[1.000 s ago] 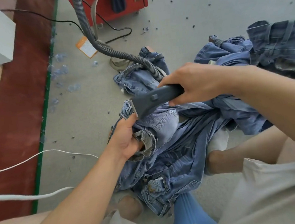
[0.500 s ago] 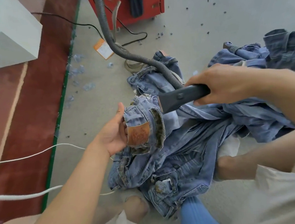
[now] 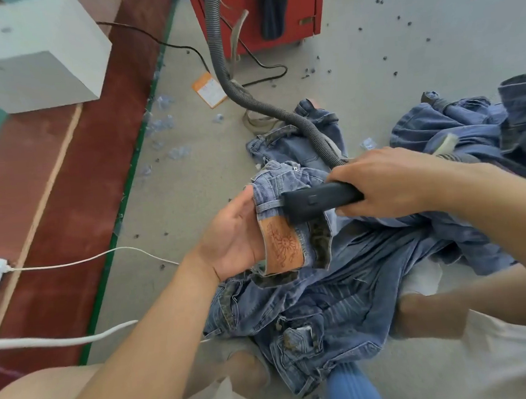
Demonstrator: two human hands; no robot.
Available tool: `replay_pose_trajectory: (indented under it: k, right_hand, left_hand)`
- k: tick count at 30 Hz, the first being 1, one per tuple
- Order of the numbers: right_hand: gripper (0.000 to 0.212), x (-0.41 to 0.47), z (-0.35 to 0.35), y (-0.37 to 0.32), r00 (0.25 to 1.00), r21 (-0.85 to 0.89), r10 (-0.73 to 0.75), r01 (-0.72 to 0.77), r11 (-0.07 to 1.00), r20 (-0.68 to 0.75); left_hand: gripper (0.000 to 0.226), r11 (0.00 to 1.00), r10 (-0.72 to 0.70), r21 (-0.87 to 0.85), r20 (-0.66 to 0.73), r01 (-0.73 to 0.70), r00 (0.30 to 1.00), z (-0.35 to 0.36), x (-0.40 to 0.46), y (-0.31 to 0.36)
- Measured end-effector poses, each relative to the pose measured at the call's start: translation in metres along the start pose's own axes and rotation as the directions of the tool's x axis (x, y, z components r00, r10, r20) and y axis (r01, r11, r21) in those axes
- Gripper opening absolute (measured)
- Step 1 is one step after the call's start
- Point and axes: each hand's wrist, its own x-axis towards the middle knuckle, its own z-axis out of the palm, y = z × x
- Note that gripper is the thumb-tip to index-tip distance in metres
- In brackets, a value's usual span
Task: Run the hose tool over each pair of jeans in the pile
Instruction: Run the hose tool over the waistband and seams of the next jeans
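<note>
Waistband now turned up, leather patch (image 3: 283, 248) facing out, since a second ago. Left hand (image 3: 233, 236) cups jeans (image 3: 292, 228) at centre frame, fingers hidden behind denim. Right hand (image 3: 389, 178) grips hose tool (image 3: 315, 200), nozzle on waistband edge. Bare floor (image 3: 191, 179) at left.

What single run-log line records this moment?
left hand: holds jeans waistband up | right hand: grips hose tool | nozzle: on waistband above leather patch | pile: underneath

Left hand (image 3: 231, 238) palm up, fingers hidden; right hand (image 3: 383, 179) curled in a grip
</note>
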Motion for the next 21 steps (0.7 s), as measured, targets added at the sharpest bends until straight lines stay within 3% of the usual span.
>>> replay_pose_trajectory:
  k: [3,8,14,18,21]
  right_hand:
    - [0.027,0.008,0.002,-0.010,0.998,0.012,0.001,0.000,1.000,-0.068]
    - [0.028,0.013,-0.010,-0.008,0.956,0.251,0.151,-0.086,0.964,-0.251]
    - [0.032,0.020,-0.013,0.002,0.959,0.204,0.284,-0.280,0.938,0.012]
    - [0.034,0.035,-0.007,-0.005,0.919,0.355,0.385,-0.334,0.873,-0.081]
    - [0.021,0.027,-0.026,0.001,0.920,0.461,0.378,-0.291,0.838,-0.106]
  left_hand:
    - [0.061,1.000,0.016,-0.019,-0.002,-0.016,1.000,-0.002,0.001,0.000]
    - [0.069,0.996,0.063,-0.057,-0.046,-0.066,0.997,-0.001,-0.001,0.005]
    - [0.070,0.994,0.109,0.007,-0.152,-0.109,0.982,0.005,-0.002,0.009]
    - [0.051,0.973,0.084,0.230,-0.237,-0.029,0.968,0.004,0.002,0.004]
    - [0.044,0.991,0.072,0.128,-0.296,-0.035,0.952,0.003,0.004,0.006]
